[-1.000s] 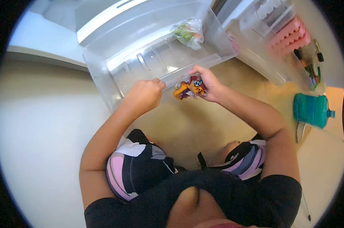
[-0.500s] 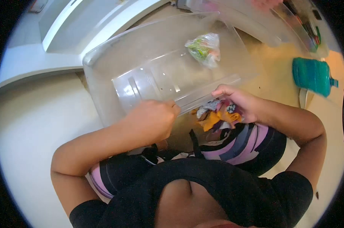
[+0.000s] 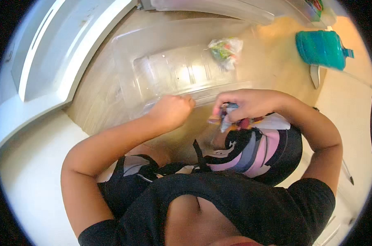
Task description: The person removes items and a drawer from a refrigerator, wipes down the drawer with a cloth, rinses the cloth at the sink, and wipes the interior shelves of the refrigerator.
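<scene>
A large clear plastic bin (image 3: 126, 61) lies in front of me on the floor. My left hand (image 3: 172, 111) is closed in a fist at its near rim. Inside the bin, towards the far right, is a knotted clear plastic bag (image 3: 227, 53) with green and orange contents. My right hand (image 3: 245, 105) is curled around a bundle of colourful cloth pieces (image 3: 244, 123), just right of my left hand and above my knee. Dark red, orange and whitish bits show below the fingers; the rest is covered by the hand.
A teal water jug (image 3: 320, 49) is on the right. White curved furniture (image 3: 71, 78) stands at the left. More clear plastic containers (image 3: 218, 9) line the far side. A dark pen-like object (image 3: 349, 174) lies at the right.
My right hand has turned over the cloth bundle, which is now more covered, and has moved from the bin's rim. The bin now appears lower and flatter. The camera view has shifted.
</scene>
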`<state>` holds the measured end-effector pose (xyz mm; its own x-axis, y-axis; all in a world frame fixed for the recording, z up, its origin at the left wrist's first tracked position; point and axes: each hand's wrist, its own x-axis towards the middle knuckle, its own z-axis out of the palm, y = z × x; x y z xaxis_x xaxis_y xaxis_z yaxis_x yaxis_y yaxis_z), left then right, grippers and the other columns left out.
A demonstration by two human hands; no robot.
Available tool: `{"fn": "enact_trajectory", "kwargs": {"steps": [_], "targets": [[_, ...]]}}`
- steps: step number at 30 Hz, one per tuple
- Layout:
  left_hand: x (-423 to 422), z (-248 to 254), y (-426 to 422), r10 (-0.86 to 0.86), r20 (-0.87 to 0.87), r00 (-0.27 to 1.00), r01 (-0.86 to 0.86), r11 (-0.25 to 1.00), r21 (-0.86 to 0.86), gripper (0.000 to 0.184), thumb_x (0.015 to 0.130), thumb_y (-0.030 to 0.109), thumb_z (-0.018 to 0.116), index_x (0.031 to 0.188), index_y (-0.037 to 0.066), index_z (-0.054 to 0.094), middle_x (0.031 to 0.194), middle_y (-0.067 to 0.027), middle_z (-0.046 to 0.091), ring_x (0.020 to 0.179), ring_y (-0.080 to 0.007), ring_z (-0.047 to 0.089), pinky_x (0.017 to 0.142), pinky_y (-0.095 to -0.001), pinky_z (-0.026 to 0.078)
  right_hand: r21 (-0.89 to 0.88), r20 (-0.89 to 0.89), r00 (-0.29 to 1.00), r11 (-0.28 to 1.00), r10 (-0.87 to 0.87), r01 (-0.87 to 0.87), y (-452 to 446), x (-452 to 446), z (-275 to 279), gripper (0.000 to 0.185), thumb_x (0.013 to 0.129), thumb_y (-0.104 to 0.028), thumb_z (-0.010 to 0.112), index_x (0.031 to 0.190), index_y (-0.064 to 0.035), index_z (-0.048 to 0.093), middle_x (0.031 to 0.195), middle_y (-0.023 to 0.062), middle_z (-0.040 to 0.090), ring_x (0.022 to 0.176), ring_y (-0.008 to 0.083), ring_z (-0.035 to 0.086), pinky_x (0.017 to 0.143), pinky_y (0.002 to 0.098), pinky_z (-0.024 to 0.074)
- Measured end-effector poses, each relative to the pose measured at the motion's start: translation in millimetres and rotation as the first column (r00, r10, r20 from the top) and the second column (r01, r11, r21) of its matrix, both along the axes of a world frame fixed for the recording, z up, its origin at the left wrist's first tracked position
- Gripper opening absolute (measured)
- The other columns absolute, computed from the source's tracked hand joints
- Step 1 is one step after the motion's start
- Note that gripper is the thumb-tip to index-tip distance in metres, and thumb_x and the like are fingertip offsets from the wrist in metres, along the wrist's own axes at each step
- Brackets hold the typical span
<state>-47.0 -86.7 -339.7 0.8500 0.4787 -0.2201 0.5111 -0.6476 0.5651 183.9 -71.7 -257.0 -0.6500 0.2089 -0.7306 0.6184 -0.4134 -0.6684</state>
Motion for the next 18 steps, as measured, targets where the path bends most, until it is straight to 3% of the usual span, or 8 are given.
{"fn": "enact_trajectory", "kwargs": {"steps": [2,6,9,10,12,14,16,18], "targets": [[-1.9,1.1,-2.9,-0.044,-0.093,0.995,0.037,0.996,-0.081,0.015,0.075,0.014,0.055,0.085,0.003,0.056,0.084,-0.0158,0.058,0.075,-0.0345,0.061,0.065,-0.0432,0.051,0.275,-0.085,0.974,0.945,0.208,-0.178,9.4,-17.1,2.7,0.032,0.076,-0.013,0.061,0.108,-0.0102,0.055,0.109,0.0116,0.041,0.112,0.0237,0.038,0.095,0.0322,0.0327],[-2.8,8.8,9.2,0.082,-0.152,0.985,-0.131,0.929,-0.346,0.027,0.076,0.022,0.060,0.094,0.003,0.057,0.092,-0.0159,0.060,0.084,-0.0335,0.061,0.075,-0.0420,0.049,0.382,-0.305,0.929,0.920,0.211,-0.083,16.8,-35.7,-20.4,0.035,0.080,-0.014,0.060,0.114,-0.0116,0.052,0.111,0.0106,0.038,0.113,0.0260,0.036,0.099,0.0333,0.0284],[5.4,-10.6,7.9,0.261,0.602,0.754,-0.102,0.953,-0.285,0.051,0.073,0.024,0.068,0.117,0.008,0.047,0.090,-0.0115,0.061,0.080,-0.0290,0.062,0.071,-0.0362,0.049,0.418,-0.338,0.928,0.909,0.156,0.000,21.5,-32.9,-23.4,0.041,0.084,-0.023,0.057,0.123,-0.0121,0.046,0.115,0.0111,0.037,0.116,0.0248,0.033,0.100,0.0344,0.0278],[1.7,-13.8,9.2,0.434,0.434,0.789,-0.106,0.793,-0.600,0.054,0.075,0.027,0.067,0.120,0.008,0.043,0.093,-0.0100,0.061,0.083,-0.0246,0.060,0.073,-0.0343,0.048,0.497,-0.345,0.919,0.868,0.193,0.004,29.5,-27.5,-21.8,0.049,0.087,-0.032,0.054,0.129,-0.0112,0.039,0.120,0.0105,0.039,0.116,0.0228,0.036,0.097,0.0372,0.0332],[-7.3,4.4,31.8,0.470,0.212,0.856,-0.138,0.605,-0.784,0.042,0.082,0.024,0.059,0.118,0.008,0.047,0.101,-0.0090,0.059,0.094,-0.0205,0.056,0.081,-0.0333,0.044,-0.065,-0.255,0.932,0.966,-0.257,0.249,50.4,-5.5,-2.2,0.053,0.087,-0.038,0.053,0.130,-0.0108,0.039,0.125,0.0078,0.040,0.112,0.0212,0.042,0.086,0.0361,0.0431],[-24.5,13.0,53.6,0.513,0.106,0.852,-0.189,0.489,-0.852,0.031,0.085,0.019,0.052,0.114,0.007,0.053,0.108,-0.0092,0.058,0.103,-0.0216,0.052,0.092,-0.0351,0.039,0.132,0.007,0.936,0.929,-0.351,0.347,73.5,33.6,-38.0,0.054,0.084,-0.038,0.057,0.130,-0.0161,0.039,0.130,0.0059,0.039,0.108,0.0206,0.047,0.077,0.0341,0.0493],[-41.4,56.1,74.1,0.775,-0.085,0.626,-0.587,0.398,-0.705,0.033,0.085,0.010,0.049,0.117,0.004,0.050,0.103,-0.0094,0.059,0.097,-0.0212,0.055,0.085,-0.0335,0.043,0.723,0.584,0.812,0.456,-0.005,-0.518,68.6,71.9,-108.4,0.057,0.079,-0.035,0.060,0.131,-0.0250,0.037,0.139,0.0062,0.031,0.107,0.0261,0.049,0.070,0.0334,0.0530],[-73.9,62.7,92.4,0.844,-0.052,0.535,-0.781,0.470,-0.411,0.038,0.082,0.004,0.055,0.118,0.002,0.047,0.101,-0.0106,0.058,0.094,-0.0208,0.055,0.082,-0.0317,0.046,0.638,0.739,0.673,0.295,0.025,-0.712,57.9,69.2,-126.5,0.058,0.078,-0.030,0.061,0.131,-0.0282,0.036,0.139,0.0073,0.029,0.106,0.0297,0.050,0.067,0.0351,0.0540]]}}
